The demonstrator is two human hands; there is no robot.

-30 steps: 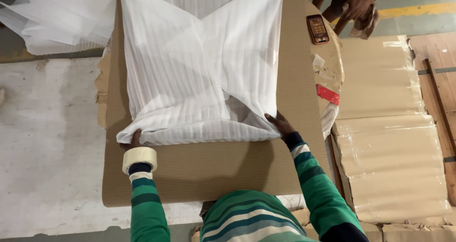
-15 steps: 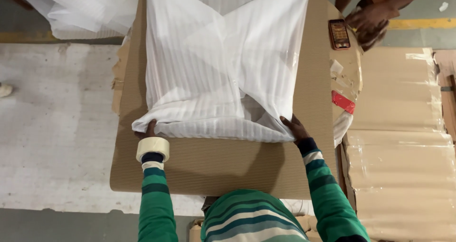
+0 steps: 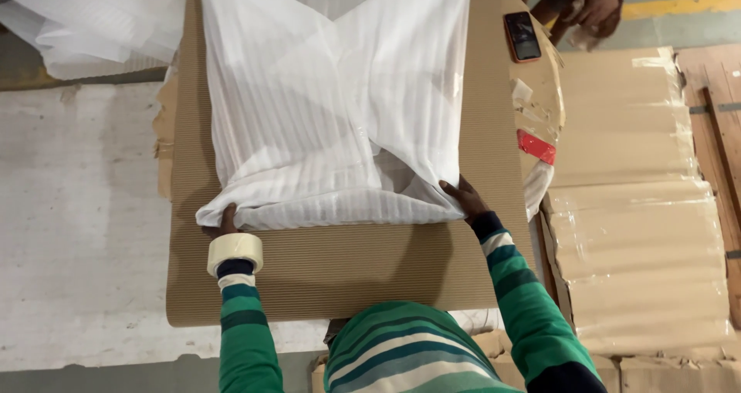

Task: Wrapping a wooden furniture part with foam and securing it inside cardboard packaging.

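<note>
Now both hands, left [image 3: 224,221] and right [image 3: 463,198], press the white foam-wrapped bundle's [image 3: 332,123] near corners.

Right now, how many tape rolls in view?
1: a tape roll worn on the left wrist, beside the foam-wrapped bundle. Others may be hidden under it.

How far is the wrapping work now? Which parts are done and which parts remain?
Done: the white foam sheet is folded over the item, flaps overlapping on top. In hand: the left hand and right hand press the near corners of the foam down on the corrugated cardboard. Left: no tape shows on the foam; the tape roll sits on the left wrist, and the cardboard lies flat, unfolded.
</note>
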